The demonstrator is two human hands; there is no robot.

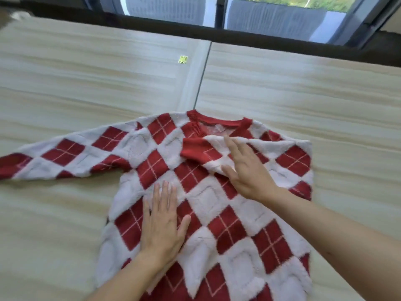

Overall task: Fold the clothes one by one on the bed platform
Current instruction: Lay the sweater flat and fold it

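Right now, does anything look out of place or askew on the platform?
Only a small yellow tag lies loose on the bed platform, beyond the sweater beside the panel seam. The sweater itself looks fine: one sleeve folded across, the other not yet.

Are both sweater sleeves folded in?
No, the outstretched sleeve lies flat on the bed platform, while the folded sleeve lies across the sweater.

The sweater [206, 198] lay on the platform [303, 94], lower centre, a sleeve [65, 155] reaching the frame's left edge. On it lay the left hand [161, 222], lower left of the right hand [245, 170].
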